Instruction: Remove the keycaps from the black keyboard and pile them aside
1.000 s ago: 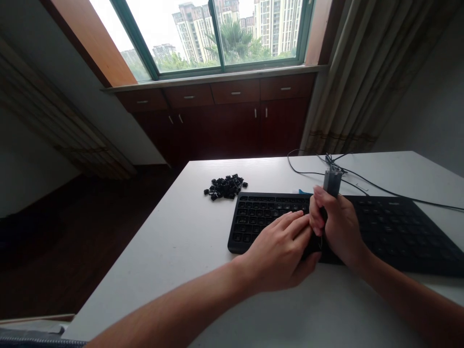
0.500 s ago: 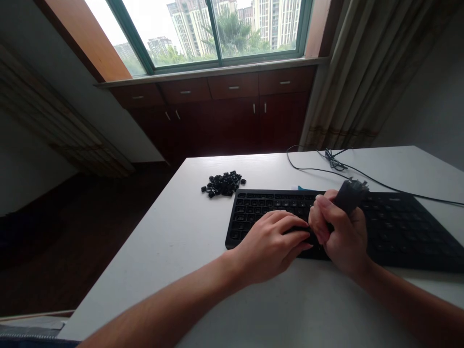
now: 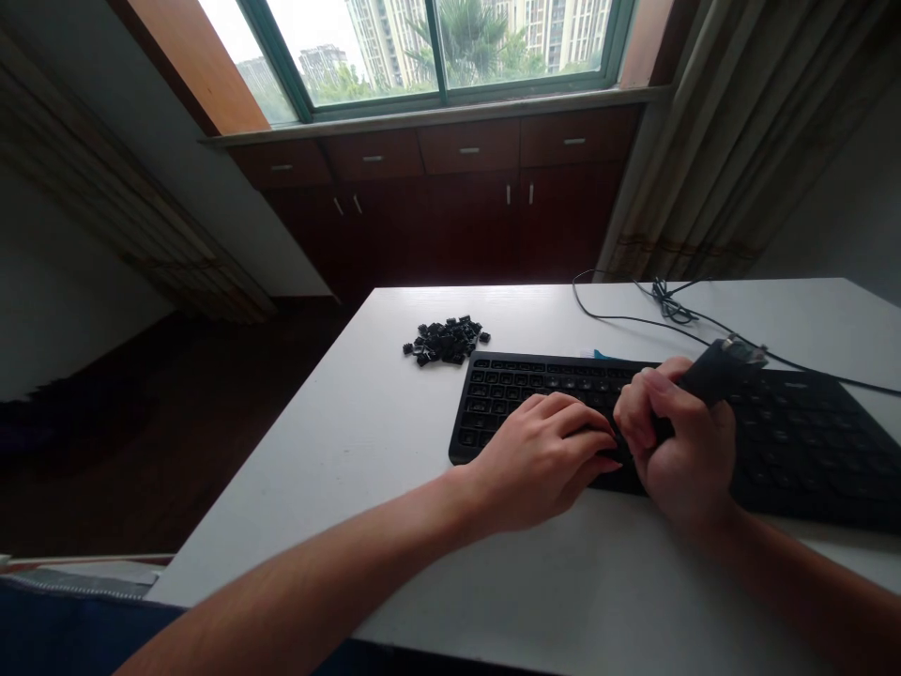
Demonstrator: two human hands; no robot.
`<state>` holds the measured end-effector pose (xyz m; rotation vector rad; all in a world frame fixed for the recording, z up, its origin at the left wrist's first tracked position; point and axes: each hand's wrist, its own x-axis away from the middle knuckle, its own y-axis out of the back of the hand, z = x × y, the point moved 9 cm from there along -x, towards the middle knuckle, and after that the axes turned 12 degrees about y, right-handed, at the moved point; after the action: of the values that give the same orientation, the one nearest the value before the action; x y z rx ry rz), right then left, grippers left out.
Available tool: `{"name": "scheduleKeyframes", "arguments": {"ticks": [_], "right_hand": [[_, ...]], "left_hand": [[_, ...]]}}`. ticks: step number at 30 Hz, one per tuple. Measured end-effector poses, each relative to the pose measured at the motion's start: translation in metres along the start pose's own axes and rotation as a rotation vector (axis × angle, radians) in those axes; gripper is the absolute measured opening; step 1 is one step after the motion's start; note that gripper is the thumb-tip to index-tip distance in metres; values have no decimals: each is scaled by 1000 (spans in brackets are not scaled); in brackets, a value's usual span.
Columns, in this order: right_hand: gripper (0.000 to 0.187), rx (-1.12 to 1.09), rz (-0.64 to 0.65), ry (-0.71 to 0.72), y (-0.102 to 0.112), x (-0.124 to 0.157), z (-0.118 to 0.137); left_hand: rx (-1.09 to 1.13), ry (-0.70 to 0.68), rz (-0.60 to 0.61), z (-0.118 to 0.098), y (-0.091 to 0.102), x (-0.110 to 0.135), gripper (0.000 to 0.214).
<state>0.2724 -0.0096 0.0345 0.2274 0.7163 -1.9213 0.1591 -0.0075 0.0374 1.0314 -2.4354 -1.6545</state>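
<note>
A black keyboard (image 3: 795, 441) lies across the white table (image 3: 394, 441). My left hand (image 3: 545, 460) rests on its left half, fingers curled down onto the keys and pressing there. My right hand (image 3: 679, 446) is wrapped round a dark grey tool (image 3: 714, 374) whose handle leans to the right, its lower end hidden between my two hands on the keys. A small heap of loose black keycaps (image 3: 446, 340) sits on the table beyond the keyboard's left end.
A black cable (image 3: 633, 314) with a tangled bundle runs over the back of the table toward the right edge. Something small and blue (image 3: 600, 355) peeks out behind the keyboard. Beyond the table are dark wooden drawers, a window and a curtain at the right.
The tool in my right hand has tipped from upright to leaning right. My left-hand fingers have curled tighter on the keys. The view has shifted slightly.
</note>
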Motion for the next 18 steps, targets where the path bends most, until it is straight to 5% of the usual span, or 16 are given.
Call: {"name": "scheduleKeyframes", "arguments": {"ticks": [8, 14, 18], "right_hand": [[28, -59, 109, 50, -9, 1, 5], [34, 192, 120, -7, -10, -2, -4], [32, 233, 78, 119, -7, -1, 7]], "left_hand": [[8, 69, 19, 1, 0, 0, 40], [-141, 12, 71, -8, -14, -2, 55], [-168, -3, 118, -9, -18, -2, 58]]}}
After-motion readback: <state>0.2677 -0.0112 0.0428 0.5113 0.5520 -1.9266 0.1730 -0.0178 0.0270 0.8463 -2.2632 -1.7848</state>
